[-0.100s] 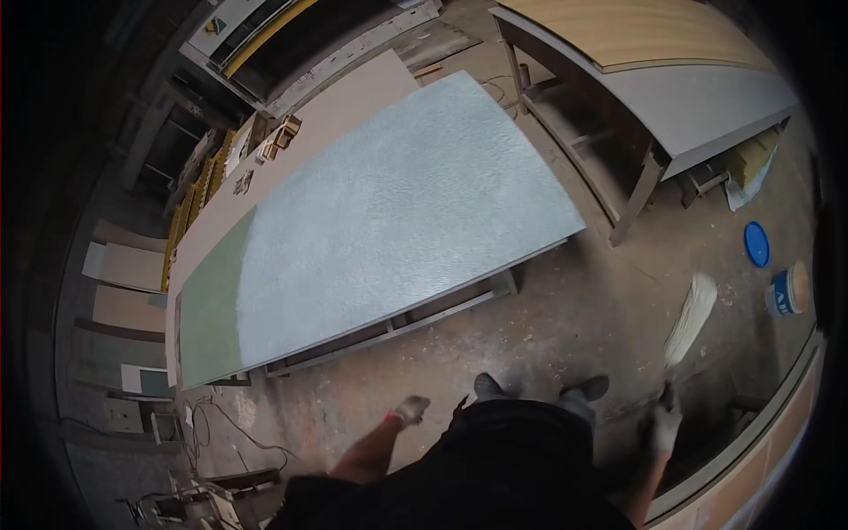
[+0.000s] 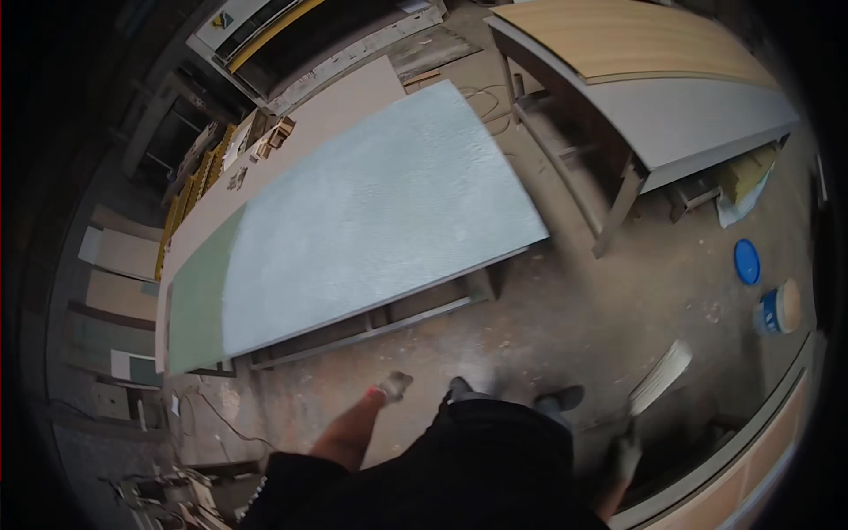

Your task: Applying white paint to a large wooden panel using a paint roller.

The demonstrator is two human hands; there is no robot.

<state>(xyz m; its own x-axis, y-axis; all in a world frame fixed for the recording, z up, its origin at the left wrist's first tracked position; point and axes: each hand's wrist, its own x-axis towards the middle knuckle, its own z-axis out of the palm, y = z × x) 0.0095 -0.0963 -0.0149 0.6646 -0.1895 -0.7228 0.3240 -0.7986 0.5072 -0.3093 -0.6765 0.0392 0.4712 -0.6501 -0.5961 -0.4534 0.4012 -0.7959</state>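
Observation:
My right hand (image 2: 629, 455), in a pale glove and blurred, grips the dark handle of what looks like a paint roller (image 2: 662, 375). Its long white head hangs above the floor, right of my feet. My left hand (image 2: 394, 386), gloved with a red band at the wrist, hangs empty with fingers loosely apart, in front of the panel's near edge. A large panel (image 2: 371, 212) lies on a low stand before me. Wet-looking, pale bluish-white coating covers most of it, leaving a bare green strip at the left end.
On the floor at right are a blue lid (image 2: 747, 261) and a blue-and-white bucket (image 2: 777, 307). Farther right stands a table (image 2: 689, 119) bearing a wood-coloured sheet. A pinkish board (image 2: 353, 102) lies beyond the panel. Cables (image 2: 221, 415) trail at the lower left.
The paint roller has swung lower and leftward with my right hand. My whole view has shifted slightly; the left hand still hangs beside me.

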